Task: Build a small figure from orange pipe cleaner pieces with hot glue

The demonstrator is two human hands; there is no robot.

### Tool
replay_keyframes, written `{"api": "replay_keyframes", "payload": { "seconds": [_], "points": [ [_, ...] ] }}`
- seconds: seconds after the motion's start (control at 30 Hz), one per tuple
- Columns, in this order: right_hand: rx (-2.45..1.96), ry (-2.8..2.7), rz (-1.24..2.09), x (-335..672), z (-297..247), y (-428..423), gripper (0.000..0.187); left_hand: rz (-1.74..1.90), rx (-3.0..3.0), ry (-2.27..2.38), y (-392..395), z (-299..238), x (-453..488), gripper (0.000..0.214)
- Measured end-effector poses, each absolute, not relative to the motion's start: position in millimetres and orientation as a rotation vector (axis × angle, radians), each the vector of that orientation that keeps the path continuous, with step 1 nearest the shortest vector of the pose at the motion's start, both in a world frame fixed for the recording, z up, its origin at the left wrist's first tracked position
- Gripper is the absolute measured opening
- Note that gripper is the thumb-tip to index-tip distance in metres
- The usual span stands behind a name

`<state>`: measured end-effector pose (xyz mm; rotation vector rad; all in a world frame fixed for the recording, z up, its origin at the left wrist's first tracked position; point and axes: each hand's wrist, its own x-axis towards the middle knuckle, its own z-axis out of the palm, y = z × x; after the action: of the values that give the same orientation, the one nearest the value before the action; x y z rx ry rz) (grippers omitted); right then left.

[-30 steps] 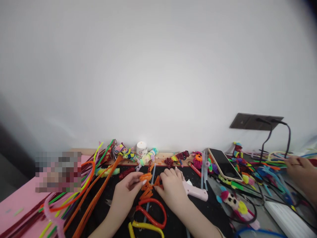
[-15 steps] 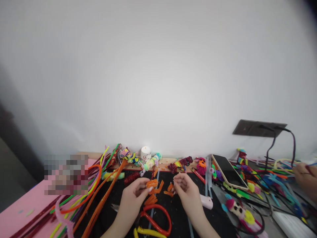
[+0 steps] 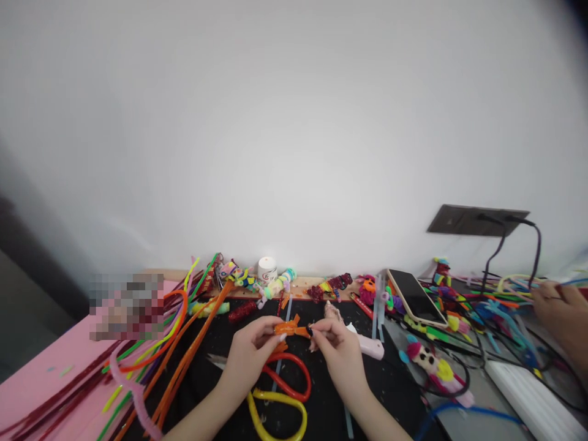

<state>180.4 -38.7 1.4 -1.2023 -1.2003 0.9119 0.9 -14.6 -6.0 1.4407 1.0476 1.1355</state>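
Note:
My left hand [image 3: 257,343] pinches a small bundle of orange pipe cleaner pieces [image 3: 285,328] over the black mat. From the other side, my right hand [image 3: 340,352] grips a short orange pipe cleaner piece [image 3: 301,331] between thumb and finger, its end touching the bundle. More orange bits lie just below, mostly hidden by the left hand. Scissors with one red and one yellow handle [image 3: 309,381] lie open between my forearms, a blade [image 3: 217,361] showing left of my left wrist. Behind my right hand rests a pale pink glue gun [image 3: 371,346].
Long pipe cleaners [image 3: 184,361] spread over the pink surface at left. Finished pipe-cleaner figures, a paper cup [image 3: 267,269] and clear glue sticks [image 3: 377,306] line the wall. At right are a phone [image 3: 417,297], a doll [image 3: 432,367], a white power strip [image 3: 528,398] and another person's hand [image 3: 558,312].
My hands have come closer together, and the right hand's orange piece now meets the left hand's bundle. A blue pipe cleaner has appeared at lower right. The view has tilted slightly.

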Motion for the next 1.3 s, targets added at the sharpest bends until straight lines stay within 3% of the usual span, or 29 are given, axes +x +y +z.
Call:
{"api": "replay_keyframes", "payload": {
  "seconds": [0.57,1.3],
  "points": [
    [-1.021,-1.075,1.172,167,-3,-43,0.016,1.152,1.631,1.026,-21,-6,4,0.017],
    [-1.155,-1.181,0.986,171,0,-43,0.012,1.126,1.574,1.012,-19,-13,1,0.017]
  ]
}}
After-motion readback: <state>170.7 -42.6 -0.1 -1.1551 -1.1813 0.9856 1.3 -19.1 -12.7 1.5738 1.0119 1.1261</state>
